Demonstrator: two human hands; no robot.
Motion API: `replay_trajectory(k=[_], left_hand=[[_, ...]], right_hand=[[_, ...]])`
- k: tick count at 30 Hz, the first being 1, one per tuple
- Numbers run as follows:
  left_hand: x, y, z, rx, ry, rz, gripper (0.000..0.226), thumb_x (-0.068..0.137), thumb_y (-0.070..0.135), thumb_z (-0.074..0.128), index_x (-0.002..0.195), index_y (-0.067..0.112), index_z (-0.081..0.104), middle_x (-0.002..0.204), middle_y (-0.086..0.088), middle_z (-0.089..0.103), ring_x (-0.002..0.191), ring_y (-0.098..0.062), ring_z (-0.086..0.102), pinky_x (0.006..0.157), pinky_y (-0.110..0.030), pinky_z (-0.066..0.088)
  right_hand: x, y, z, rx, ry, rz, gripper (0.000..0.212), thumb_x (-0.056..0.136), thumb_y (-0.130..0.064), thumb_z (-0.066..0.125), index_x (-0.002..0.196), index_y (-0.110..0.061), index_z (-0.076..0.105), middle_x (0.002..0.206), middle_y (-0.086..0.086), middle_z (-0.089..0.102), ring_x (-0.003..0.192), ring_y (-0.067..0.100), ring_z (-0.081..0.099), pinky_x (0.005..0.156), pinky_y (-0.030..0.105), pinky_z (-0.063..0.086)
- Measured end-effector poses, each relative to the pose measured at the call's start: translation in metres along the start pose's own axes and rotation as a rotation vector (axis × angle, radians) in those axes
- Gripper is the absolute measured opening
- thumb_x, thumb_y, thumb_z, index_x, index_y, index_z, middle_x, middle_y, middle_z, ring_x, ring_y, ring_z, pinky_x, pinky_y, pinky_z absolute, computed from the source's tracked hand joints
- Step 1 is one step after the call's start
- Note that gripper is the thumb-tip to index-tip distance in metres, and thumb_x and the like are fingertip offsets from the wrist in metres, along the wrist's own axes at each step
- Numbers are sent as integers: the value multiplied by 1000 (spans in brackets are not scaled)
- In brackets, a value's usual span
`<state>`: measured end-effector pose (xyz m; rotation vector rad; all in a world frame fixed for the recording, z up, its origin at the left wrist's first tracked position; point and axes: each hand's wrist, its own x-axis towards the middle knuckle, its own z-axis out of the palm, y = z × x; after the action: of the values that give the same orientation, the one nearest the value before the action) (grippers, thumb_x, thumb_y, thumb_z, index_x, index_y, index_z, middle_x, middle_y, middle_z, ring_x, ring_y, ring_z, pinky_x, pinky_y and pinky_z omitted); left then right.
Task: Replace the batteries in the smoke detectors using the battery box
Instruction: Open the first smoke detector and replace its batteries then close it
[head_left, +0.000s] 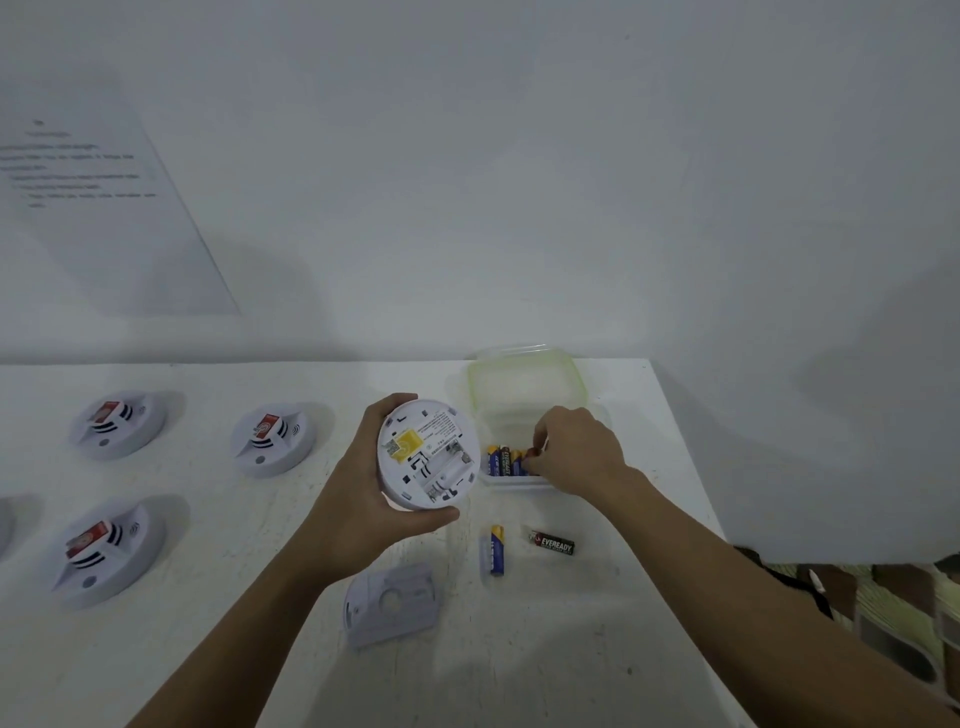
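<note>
Nearest on the white table (597, 675) lay a detached grey mounting plate (392, 605). Just beyond it, a blue battery (497, 551) and a black Eveready battery (553, 543) lay loose and apart, with the near-left detector (106, 553) off to the side. Further on, the left hand (358, 493) gripped the open smoke detector (428, 457), fingers and thumb curled round its rim, its underside and empty battery bay facing up. Beside it, the right hand (582, 452) reached into the battery box (511, 482), its fingertips pinched on a red-tipped battery (531, 453) among the others stored there. The box's green-rimmed lid (524, 384) sat behind. Two more detectors (272, 434) (119, 423) lay farther left, under a printed sheet (104, 208) on the wall.
</note>
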<state>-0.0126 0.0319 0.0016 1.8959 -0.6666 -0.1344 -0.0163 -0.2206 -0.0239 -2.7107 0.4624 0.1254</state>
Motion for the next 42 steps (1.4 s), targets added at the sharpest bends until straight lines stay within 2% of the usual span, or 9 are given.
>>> replay_trajectory(k=[5,9,13,17,23,27,30,36,42], left_hand=[[1,1,1,6,-21,-5,100,60,17,95,138,36,35,126,28,53,121,2,54,93,-15,52],[2,2,1,10,-21,8,99,60,16,95,137,35,36,126,28,54,121,2,55,93,-15,52],[3,9,2,11,1,16,98,59,18,95,135,37,37,126,29,53,120,3,55,93,-15,52],[3,16,6,19,28,32,98,60,20,96,137,34,37,128,24,55,121,-2,56,94,-22,54],[1,29,12,35,49,54,97,57,31,95,136,30,38,125,18,57,118,-8,59,95,-29,56],[-4,33,14,32,36,74,95,59,23,96,135,30,38,121,24,55,117,-4,59,90,-19,54],[-8,33,17,39,16,74,95,57,29,96,132,35,36,119,33,53,114,3,58,86,-11,51],[-11,32,16,65,1,65,93,53,52,85,130,38,34,118,32,50,114,2,57,86,-12,52],[-10,32,10,87,6,71,91,56,42,89,130,37,35,121,20,54,113,-4,58,90,-21,56]], right_hand=[[1,7,6,189,10,-4,10,88,-22,72,93,-15,67,92,2,69,82,20,67,75,36,58],[-12,7,-4,559,132,-26,3,90,-17,71,91,-16,68,85,0,70,72,18,66,63,24,55],[-43,-6,-31,1098,214,-50,7,90,-8,72,97,-11,72,88,12,75,78,30,72,70,31,62],[-72,-23,-45,1342,221,-142,9,91,-4,71,99,0,69,90,17,76,84,30,75,76,35,63],[-91,-35,-36,1190,253,-221,8,85,-11,78,90,-8,72,86,-2,77,81,10,72,69,24,57],[-98,-32,-21,1001,308,-258,4,86,-21,79,86,-22,75,87,-13,74,88,3,66,67,14,44],[-100,-30,-14,873,371,-304,7,81,-31,82,87,-30,78,93,-14,69,98,9,62,77,23,49],[-105,-32,-11,946,343,-284,15,73,-28,87,86,-20,83,85,-8,72,84,8,67,70,16,53],[-104,-39,-4,958,299,-359,19,80,-27,79,95,-16,82,90,-6,63,91,9,64,78,18,55]])
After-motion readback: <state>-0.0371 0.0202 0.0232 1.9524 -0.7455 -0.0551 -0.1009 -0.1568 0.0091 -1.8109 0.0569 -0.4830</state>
